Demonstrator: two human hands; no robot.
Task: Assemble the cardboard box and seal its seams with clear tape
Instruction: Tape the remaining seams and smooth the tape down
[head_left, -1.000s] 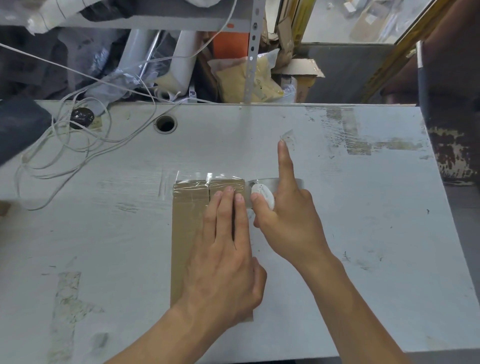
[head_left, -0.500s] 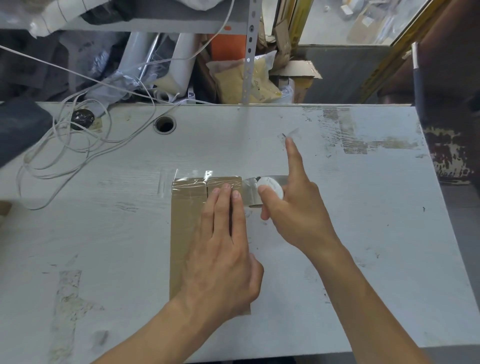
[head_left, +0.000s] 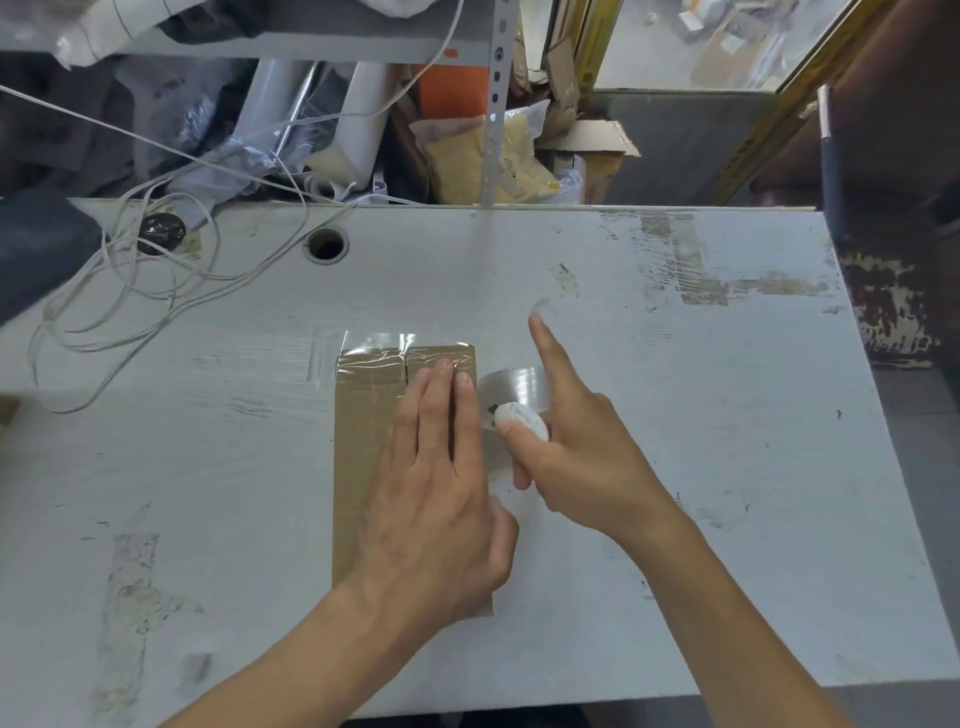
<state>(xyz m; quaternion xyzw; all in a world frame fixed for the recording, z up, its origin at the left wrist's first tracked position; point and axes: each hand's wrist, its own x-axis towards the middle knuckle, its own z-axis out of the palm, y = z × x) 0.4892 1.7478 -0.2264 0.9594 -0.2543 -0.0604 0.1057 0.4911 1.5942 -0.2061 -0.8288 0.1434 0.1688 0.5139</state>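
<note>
- Under the flat left hand (head_left: 436, 499) lies the box (head_left: 363, 441), fingers straight, pressing it to the table (head_left: 727, 415).
- Right hand (head_left: 571, 457) just beside grips a tape roll (head_left: 514, 387), forefinger pointing away.
- Tape strip (head_left: 384, 349) crosses the box's far end.

Flat brown cardboard box (head_left: 363, 467) lies on a worn white-painted table (head_left: 675, 467), long axis running away from the camera. Glossy clear tape strip (head_left: 384, 349) covers the box's far end, overhanging onto the table. Left hand (head_left: 436, 488) lies flat on the box, fingers straight and together, tips near the taped end. Right hand (head_left: 571, 457) just beside the box's right edge grips a small white oval tool (head_left: 522, 421), index finger pointing away, against a clear tape roll (head_left: 514, 384). Tangled white cable (head_left: 130, 291) at far left; round cable hole (head_left: 326, 244) near the far edge. Cluttered shelving behind the table.
</note>
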